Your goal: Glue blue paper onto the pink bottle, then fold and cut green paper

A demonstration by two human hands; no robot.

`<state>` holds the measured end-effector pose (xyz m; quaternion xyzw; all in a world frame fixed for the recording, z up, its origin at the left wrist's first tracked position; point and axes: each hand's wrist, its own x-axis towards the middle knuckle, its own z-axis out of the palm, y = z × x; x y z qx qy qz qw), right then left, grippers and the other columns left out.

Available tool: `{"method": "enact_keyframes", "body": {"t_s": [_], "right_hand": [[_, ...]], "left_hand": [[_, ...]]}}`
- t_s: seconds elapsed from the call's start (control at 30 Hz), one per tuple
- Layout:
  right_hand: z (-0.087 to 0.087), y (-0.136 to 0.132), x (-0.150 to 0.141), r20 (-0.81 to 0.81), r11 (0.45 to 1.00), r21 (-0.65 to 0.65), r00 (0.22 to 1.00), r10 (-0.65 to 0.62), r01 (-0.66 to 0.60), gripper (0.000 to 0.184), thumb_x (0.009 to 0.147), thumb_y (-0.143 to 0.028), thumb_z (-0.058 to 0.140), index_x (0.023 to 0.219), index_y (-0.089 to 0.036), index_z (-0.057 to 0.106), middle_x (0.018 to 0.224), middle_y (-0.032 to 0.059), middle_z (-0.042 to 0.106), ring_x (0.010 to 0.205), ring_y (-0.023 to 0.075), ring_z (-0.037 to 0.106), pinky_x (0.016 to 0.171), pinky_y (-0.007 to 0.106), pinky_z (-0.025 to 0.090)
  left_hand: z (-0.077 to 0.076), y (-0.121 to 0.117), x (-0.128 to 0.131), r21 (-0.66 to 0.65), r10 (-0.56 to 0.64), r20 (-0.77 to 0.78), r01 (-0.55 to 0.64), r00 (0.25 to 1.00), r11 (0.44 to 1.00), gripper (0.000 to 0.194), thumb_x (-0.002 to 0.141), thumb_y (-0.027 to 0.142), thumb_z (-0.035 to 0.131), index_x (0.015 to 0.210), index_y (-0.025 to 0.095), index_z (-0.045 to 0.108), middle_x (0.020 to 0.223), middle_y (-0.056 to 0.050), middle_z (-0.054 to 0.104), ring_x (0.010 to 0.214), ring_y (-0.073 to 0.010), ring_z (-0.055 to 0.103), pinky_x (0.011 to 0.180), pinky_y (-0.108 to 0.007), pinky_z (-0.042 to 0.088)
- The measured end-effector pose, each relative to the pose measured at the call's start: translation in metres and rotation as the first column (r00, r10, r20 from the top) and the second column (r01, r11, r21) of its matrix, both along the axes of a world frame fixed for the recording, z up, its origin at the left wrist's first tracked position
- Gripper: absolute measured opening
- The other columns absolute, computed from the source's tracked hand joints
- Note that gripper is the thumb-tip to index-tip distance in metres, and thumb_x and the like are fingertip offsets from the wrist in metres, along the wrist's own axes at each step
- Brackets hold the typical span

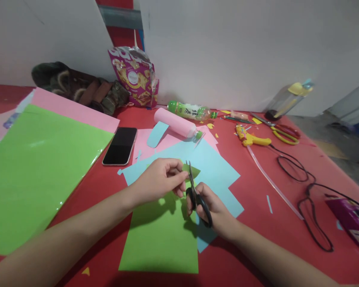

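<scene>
My left hand (163,177) pinches a small piece of green paper (195,172) between thumb and fingers. Black-handled scissors (207,211) are in my right hand (217,209), with fingers through the handle loops. Their blades point away from me and cross the green piece beside my left fingertips. Below both hands lies a sheet of green paper (164,243). Light blue paper (215,159) spreads under and behind it. Farther back, a bottle wrapped in pink paper (176,122) lies on its side, with a light blue strip (157,134) against it.
A phone (120,146) and packaged green sheets (42,159) lie at left. At right are a yellow glue gun (251,138) with a cord (293,165), and larger scissors (283,133). Behind stand a snack bag (134,77), a green-labelled bottle (190,110) and a tumbler (287,99).
</scene>
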<state>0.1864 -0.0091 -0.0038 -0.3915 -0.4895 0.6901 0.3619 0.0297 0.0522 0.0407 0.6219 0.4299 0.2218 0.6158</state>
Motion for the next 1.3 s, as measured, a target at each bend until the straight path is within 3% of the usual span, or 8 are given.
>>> {"method": "enact_keyframes", "body": {"t_s": [0.43, 0.77, 1.3], "right_hand": [[0.003, 0.000, -0.001, -0.006, 0.995, 0.097, 1.000, 0.023, -0.022, 0.042, 0.068, -0.059, 0.049, 0.073, -0.021, 0.030, 0.071, -0.0011, 0.041, 0.064, 0.0113, 0.036, 0.056, 0.026, 0.029], [0.003, -0.001, -0.001, 0.008, 0.998, 0.062, 1.000, 0.023, -0.023, 0.044, 0.066, -0.061, 0.049, 0.072, -0.022, 0.029, 0.068, -0.0020, 0.041, 0.063, 0.0116, 0.038, 0.057, 0.027, 0.031], [0.003, -0.001, -0.001, 0.002, 1.000, 0.012, 1.000, 0.000, 0.000, 0.045, 0.063, -0.059, 0.055, 0.068, -0.022, 0.029, 0.063, -0.0043, 0.042, 0.058, 0.0099, 0.039, 0.054, 0.026, 0.031]], "left_hand": [[-0.005, -0.003, 0.006, -0.103, 0.013, 0.099, -0.002, 0.995, 0.995, 0.019, 0.076, 0.021, 0.047, 0.058, 0.015, 0.043, 0.049, 0.005, 0.055, 0.043, -0.0062, 0.053, 0.046, -0.018, 0.043], [-0.006, -0.001, 0.004, -0.112, -0.005, 0.074, 0.013, 0.997, 0.994, 0.020, 0.076, 0.023, 0.046, 0.058, 0.015, 0.043, 0.048, 0.005, 0.053, 0.042, -0.0067, 0.052, 0.046, -0.019, 0.043], [0.002, 0.004, -0.006, 0.153, -0.045, -0.119, 0.063, 0.992, 0.986, 0.015, 0.074, 0.025, 0.048, 0.062, 0.016, 0.048, 0.050, 0.003, 0.056, 0.048, -0.0095, 0.055, 0.049, -0.019, 0.042]]}}
